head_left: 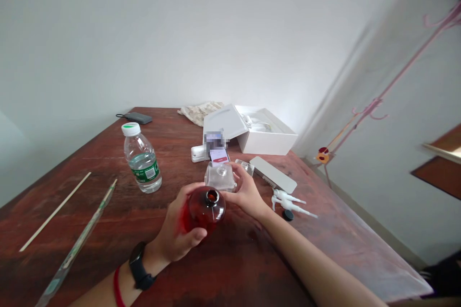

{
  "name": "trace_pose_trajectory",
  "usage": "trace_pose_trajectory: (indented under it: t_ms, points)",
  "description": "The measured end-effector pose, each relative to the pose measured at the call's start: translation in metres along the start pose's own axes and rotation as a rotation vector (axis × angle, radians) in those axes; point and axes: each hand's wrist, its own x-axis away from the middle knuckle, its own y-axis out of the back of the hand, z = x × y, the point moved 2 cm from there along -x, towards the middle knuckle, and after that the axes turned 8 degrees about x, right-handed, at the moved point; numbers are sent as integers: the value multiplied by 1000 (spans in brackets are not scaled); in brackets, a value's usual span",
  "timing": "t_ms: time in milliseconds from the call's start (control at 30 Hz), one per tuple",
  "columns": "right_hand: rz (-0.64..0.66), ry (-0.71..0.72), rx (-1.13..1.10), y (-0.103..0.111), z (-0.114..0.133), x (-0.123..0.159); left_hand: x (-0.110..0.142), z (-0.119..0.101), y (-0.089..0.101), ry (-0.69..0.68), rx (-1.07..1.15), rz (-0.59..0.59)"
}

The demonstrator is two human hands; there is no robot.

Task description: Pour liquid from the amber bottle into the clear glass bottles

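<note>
My left hand (180, 225) is wrapped round a round, reddish-brown bottle (205, 213), whose open neck faces up. Just beyond it, my right hand (247, 194) grips a clear square bottle (219, 177) with a round neck on top. The two bottles are close together; whether they touch I cannot tell. Another clear container (245, 167) is partly hidden behind the right hand. To the right of that hand lie white pump heads (288, 200) and a small black cap (287, 215).
A water bottle (144, 163) stands at the left, near a bare chopstick (55, 211) and a wrapped pair (82, 240). Behind my hands are a phone (219, 157), an open white box (268, 141), a cloth (200, 112) and a grey-white slab (273, 174). A power bank (139, 118) lies far left.
</note>
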Motion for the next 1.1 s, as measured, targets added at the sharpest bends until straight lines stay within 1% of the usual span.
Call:
trace_pose_trajectory:
  t_ms: [167,300,467,600,767,900,1100]
  points:
    - [-50,72,-11,6,11,-2,-2,-1,7,-54,-86,-84]
    - [-68,104,-30,10,19,-2,-6,2,14,1,-112,-115]
    - [-96,86,-42,10,20,-2,-8,10,16,88,-134,-123]
    - [-121,71,-49,11,19,-1,-8,15,16,125,-137,-135]
    - [-120,59,-81,11,21,1,-10,18,15,169,-122,-145]
    - [-122,50,-110,12,23,1,-11,20,14,189,-107,-163]
    - [-87,55,-144,13,23,0,-12,19,13,192,-102,-172]
